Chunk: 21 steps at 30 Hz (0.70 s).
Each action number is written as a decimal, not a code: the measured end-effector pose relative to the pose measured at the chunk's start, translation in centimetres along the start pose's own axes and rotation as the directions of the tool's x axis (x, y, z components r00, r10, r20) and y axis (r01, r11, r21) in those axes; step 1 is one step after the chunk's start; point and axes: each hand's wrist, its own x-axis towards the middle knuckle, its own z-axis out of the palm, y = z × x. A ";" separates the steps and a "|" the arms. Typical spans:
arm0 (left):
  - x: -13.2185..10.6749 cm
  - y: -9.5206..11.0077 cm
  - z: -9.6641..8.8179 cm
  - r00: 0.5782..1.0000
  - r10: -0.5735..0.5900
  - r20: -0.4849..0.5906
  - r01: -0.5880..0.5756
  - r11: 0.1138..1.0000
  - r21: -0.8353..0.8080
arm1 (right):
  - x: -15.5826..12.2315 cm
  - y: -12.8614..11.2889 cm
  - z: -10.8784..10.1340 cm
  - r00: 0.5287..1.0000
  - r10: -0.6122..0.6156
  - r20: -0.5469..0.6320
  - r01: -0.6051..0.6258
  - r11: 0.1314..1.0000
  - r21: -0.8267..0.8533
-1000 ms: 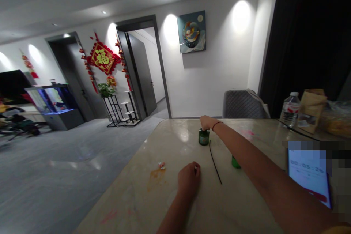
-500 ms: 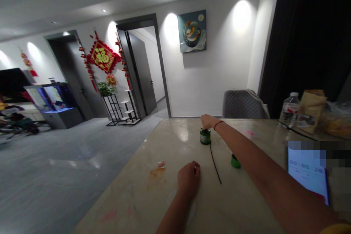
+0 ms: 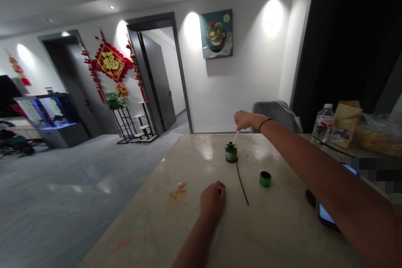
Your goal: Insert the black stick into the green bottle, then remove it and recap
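Note:
A small green jar (image 3: 231, 152) stands open on the beige marble table (image 3: 276, 226). My right hand (image 3: 243, 119) hovers just above it, pinching a thin white stick (image 3: 235, 137) whose lower end points into the jar's mouth. The jar's green cap (image 3: 265, 179) lies to the right, and a thin black stick (image 3: 242, 181) lies on the table between jar and cap. My left hand (image 3: 212, 201) rests on the table as a loose fist, with something small and pale between thumb and fingers.
A phone (image 3: 328, 214) lies at the right edge under my forearm. A water bottle (image 3: 322, 124), a paper bag (image 3: 345, 123) and a grey chair (image 3: 276, 113) stand at the far side. An orange smear (image 3: 176, 196) marks the table left of my left hand.
My right hand has lifted from the jar's top, drawing the white stick up out of the jar. The view has shifted slightly left; my left hand stays put.

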 end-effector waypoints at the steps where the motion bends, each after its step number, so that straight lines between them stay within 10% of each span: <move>1: 0.0 0.0 0.0 1.000 -0.004 -0.002 0.004 1.000 -0.003 | -0.5 0.3 -0.3 1.000 0.013 0.027 -0.014 0.999 0.037; 8: 0.1 0.0 0.0 1.000 -0.008 -0.008 0.007 1.000 -0.028 | -2.0 1.8 1.5 0.970 0.081 0.231 -0.144 0.951 0.272; 21: -0.1 0.1 -0.1 1.000 -0.008 -0.022 0.008 1.000 -0.009 | 0.7 -1.0 11.9 0.993 0.116 0.032 -0.117 0.879 0.463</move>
